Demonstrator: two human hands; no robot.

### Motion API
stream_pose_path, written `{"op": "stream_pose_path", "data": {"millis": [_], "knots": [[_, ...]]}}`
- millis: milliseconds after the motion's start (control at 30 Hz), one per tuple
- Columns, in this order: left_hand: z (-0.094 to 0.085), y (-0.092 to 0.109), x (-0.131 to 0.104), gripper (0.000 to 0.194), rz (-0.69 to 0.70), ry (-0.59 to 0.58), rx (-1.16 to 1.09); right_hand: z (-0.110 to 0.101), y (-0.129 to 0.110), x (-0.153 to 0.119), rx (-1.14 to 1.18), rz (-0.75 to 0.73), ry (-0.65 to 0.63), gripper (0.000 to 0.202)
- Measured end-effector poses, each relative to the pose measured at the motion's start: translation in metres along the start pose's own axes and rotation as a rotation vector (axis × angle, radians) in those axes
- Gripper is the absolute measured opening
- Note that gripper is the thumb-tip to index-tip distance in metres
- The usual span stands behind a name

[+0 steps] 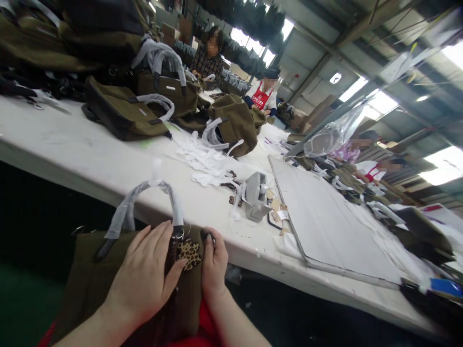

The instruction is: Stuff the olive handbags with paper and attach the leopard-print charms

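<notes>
An olive-green handbag is held upright in front of me at the table's front edge. Its handle is wrapped in white film and arches over the top. From a ring at the handle's base hangs a leopard-print charm. My left hand lies against the bag's face, fingers stretched out and thumb beside the charm. At the bag's upper right corner, my right hand has its fingers curled round the edge. What is under the curled fingers is partly hidden.
Olive bags pile up along the white table. White paper pieces, a grey tape dispenser and small tags lie mid-table. A raised white board stretches to the right. Several co-workers, one in a red apron, are farther back.
</notes>
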State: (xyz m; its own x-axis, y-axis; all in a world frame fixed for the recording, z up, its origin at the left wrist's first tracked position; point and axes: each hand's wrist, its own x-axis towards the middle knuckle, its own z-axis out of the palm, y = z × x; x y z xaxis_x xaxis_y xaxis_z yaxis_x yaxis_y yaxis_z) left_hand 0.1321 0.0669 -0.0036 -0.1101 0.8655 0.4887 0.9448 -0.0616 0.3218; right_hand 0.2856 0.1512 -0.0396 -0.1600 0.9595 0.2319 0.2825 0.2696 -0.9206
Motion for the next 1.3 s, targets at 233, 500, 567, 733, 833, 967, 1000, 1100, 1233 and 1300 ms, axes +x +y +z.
{"op": "stream_pose_path", "data": {"millis": [233, 500, 567, 733, 833, 967, 1000, 1100, 1233, 1300], "knots": [[0.03, 0.001, -0.02, 0.085, -0.083, 0.221, 0.099, 0.022, -0.001, 0.002, 0.157, -0.141, 0.107, 0.03], [0.034, -0.001, -0.013, 0.083, 0.064, 0.147, 0.152, 0.026, 0.025, 0.029, 0.127, 0.116, 0.008, 0.035], [0.031, 0.001, -0.012, 0.082, 0.056, 0.124, 0.147, 0.024, 0.025, 0.029, 0.118, 0.14, -0.028, 0.035], [0.022, -0.003, -0.015, 0.065, 0.0, 0.047, 0.055, 0.002, 0.006, 0.023, -0.084, -0.002, -0.019, 0.028], [0.017, -0.006, -0.018, 0.043, -0.082, 0.069, -0.037, -0.016, -0.012, 0.01, -0.234, -0.258, 0.084, 0.02], [0.014, -0.012, -0.02, 0.015, -0.043, 0.026, -0.024, -0.021, -0.027, -0.011, -0.395, -0.322, -0.231, 0.012], [0.014, -0.014, -0.021, 0.013, -0.021, 0.004, -0.008, -0.018, -0.027, -0.015, -0.434, -0.283, -0.31, 0.013], [0.01, -0.017, -0.021, 0.016, 0.013, -0.018, 0.015, -0.009, -0.022, -0.022, -0.472, -0.155, -0.417, 0.01], [-0.002, -0.011, -0.021, 0.018, -0.02, -0.027, -0.022, -0.003, -0.012, -0.02, -0.293, -0.025, -0.445, 0.005], [-0.007, -0.007, -0.02, 0.019, -0.102, -0.05, -0.042, -0.002, -0.008, -0.017, -0.106, 0.061, -0.477, 0.01]]}}
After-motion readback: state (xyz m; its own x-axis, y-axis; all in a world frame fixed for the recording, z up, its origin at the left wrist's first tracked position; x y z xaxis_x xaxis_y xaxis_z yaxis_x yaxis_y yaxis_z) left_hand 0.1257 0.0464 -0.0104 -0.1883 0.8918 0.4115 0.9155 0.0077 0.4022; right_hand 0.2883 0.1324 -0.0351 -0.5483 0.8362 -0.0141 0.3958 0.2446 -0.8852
